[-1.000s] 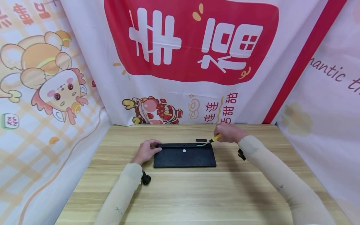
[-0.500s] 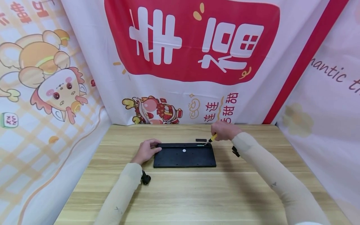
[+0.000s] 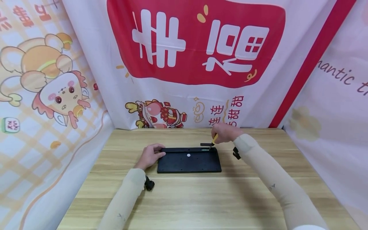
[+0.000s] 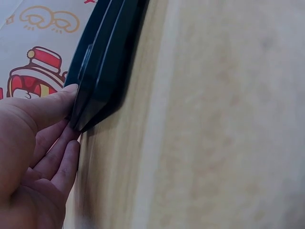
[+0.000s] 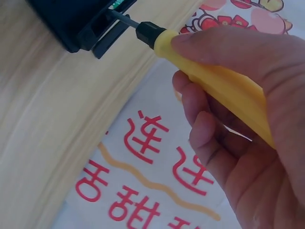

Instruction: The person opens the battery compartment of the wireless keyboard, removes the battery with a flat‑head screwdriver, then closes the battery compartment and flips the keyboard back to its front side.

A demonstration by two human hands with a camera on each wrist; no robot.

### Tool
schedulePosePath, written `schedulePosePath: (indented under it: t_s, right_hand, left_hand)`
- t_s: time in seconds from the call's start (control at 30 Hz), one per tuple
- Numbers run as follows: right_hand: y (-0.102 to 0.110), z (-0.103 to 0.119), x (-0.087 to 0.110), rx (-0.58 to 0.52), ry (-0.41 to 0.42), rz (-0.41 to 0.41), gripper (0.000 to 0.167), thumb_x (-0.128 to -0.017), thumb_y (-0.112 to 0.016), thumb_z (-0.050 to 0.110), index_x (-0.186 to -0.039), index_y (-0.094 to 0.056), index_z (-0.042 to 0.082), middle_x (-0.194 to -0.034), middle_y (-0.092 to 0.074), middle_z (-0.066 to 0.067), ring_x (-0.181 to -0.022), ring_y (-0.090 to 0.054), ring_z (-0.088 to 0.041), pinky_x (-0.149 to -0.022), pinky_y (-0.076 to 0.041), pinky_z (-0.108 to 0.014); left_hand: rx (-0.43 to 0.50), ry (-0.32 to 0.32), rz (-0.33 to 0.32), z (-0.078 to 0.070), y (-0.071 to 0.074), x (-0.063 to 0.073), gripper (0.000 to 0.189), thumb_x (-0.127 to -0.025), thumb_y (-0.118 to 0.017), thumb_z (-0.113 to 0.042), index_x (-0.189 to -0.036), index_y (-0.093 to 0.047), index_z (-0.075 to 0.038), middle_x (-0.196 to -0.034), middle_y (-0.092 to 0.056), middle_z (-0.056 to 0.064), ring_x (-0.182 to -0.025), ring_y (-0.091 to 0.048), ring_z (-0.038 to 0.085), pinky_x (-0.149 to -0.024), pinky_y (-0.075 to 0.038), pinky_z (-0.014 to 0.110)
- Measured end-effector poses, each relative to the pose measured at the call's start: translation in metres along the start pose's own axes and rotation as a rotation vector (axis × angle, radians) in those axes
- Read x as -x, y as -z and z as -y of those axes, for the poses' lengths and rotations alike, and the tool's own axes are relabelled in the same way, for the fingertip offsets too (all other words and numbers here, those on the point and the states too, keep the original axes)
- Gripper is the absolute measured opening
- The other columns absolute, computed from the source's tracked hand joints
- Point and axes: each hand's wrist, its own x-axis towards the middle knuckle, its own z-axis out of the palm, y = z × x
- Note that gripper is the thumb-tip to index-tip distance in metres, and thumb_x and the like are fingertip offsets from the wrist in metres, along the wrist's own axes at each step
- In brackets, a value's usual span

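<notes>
A black keyboard [image 3: 175,164] lies underside up on the table, with a round white sticker [image 3: 188,155] on it. My left hand [image 3: 149,156] grips its far left corner; in the left wrist view the thumb is on one face and the fingers are at the other. My right hand [image 3: 227,132] holds a screwdriver [image 5: 214,78] by its yellow handle. The steel shaft reaches into the open slot near the keyboard's far right corner, beside something green [image 5: 116,4], perhaps a battery. The exact tip contact is hidden.
A narrow black cover [image 3: 205,144] lies on the table just behind the slot. The wooden table [image 3: 189,201] meets a printed cloth [image 3: 184,105] at the back, and more cloth hangs on both sides. Each wrist wears a small black camera [image 3: 149,183].
My right hand has shifted left, and the screwdriver now stands steeper, with its tip still at the slot. The left hand and keyboard stay in place.
</notes>
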Motion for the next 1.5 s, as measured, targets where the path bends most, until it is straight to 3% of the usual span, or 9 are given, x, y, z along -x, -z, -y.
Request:
schedulePosePath:
  t_s: [0.23, 0.53, 0.67, 0.93, 1.23, 1.4, 1.5]
  right_hand:
    - [-0.019, -0.03, 0.008, -0.16, 0.071, -0.123, 0.006, -0.09, -0.084, 0.012, -0.095, -0.084, 0.011, -0.094, -0.078, -0.001, -0.086, -0.068, -0.013, -0.079, -0.061, -0.033]
    - [-0.051, -0.066, 0.022, -0.419, -0.003, -0.209, 0.009, -0.092, -0.083, 0.017, -0.1, -0.084, 0.013, -0.103, -0.081, -0.003, -0.091, -0.068, -0.019, -0.078, -0.056, -0.031]
    - [-0.064, -0.077, 0.022, -0.479, -0.01, -0.237, 0.011, -0.091, -0.084, 0.019, -0.1, -0.085, 0.013, -0.105, -0.081, -0.005, -0.093, -0.068, -0.017, -0.081, -0.055, -0.03]
    - [-0.079, -0.09, 0.02, -0.618, -0.026, -0.242, 0.016, -0.092, -0.083, 0.019, -0.103, -0.084, 0.007, -0.108, -0.081, -0.009, -0.098, -0.071, -0.019, -0.085, -0.056, -0.031]
    - [-0.097, -0.097, 0.023, -0.781, -0.186, -0.211, 0.029, -0.095, -0.081, 0.028, -0.114, -0.082, 0.005, -0.117, -0.077, -0.012, -0.094, -0.066, -0.01, -0.083, -0.059, -0.029]
    - [-0.105, -0.099, 0.027, -0.838, -0.174, -0.212, 0.035, -0.1, -0.075, 0.027, -0.121, -0.078, 0.0, -0.125, -0.076, -0.017, -0.1, -0.072, -0.011, -0.094, -0.064, -0.038]
    - [-0.111, -0.102, 0.028, -0.881, -0.191, -0.226, 0.032, -0.102, -0.073, 0.025, -0.12, -0.078, -0.001, -0.119, -0.078, -0.017, -0.096, -0.071, -0.011, -0.091, -0.064, -0.037]
  left_hand:
    - [-0.024, 0.003, -0.003, -0.004, 0.001, 0.001, 0.029, -0.099, -0.076, -0.013, -0.127, -0.075, -0.011, -0.133, -0.074, 0.013, -0.13, -0.067, 0.035, -0.11, -0.056, 0.052]
    - [-0.047, 0.003, -0.012, -0.004, 0.0, 0.001, 0.029, -0.098, -0.077, -0.014, -0.127, -0.076, -0.012, -0.135, -0.073, 0.012, -0.129, -0.068, 0.033, -0.109, -0.057, 0.049]
    - [-0.063, 0.002, -0.013, -0.004, 0.0, 0.002, 0.029, -0.098, -0.077, -0.015, -0.127, -0.077, -0.012, -0.135, -0.074, 0.012, -0.128, -0.069, 0.032, -0.108, -0.058, 0.049]
    - [-0.087, -0.014, -0.013, -0.002, 0.001, 0.0, 0.029, -0.098, -0.078, -0.016, -0.126, -0.077, -0.012, -0.134, -0.074, 0.012, -0.127, -0.07, 0.032, -0.107, -0.058, 0.05]
    - [-0.078, -0.005, -0.008, 0.001, 0.003, -0.001, 0.03, -0.097, -0.079, -0.017, -0.126, -0.078, -0.013, -0.135, -0.074, 0.012, -0.128, -0.069, 0.031, -0.108, -0.058, 0.049]
    - [-0.09, 0.005, -0.009, -0.002, 0.004, 0.0, 0.03, -0.097, -0.078, -0.017, -0.127, -0.077, -0.013, -0.136, -0.073, 0.011, -0.129, -0.069, 0.031, -0.109, -0.057, 0.049]
    - [-0.091, -0.001, -0.004, -0.004, 0.004, 0.0, 0.029, -0.098, -0.078, -0.017, -0.127, -0.077, -0.012, -0.136, -0.073, 0.012, -0.129, -0.069, 0.032, -0.109, -0.057, 0.05]
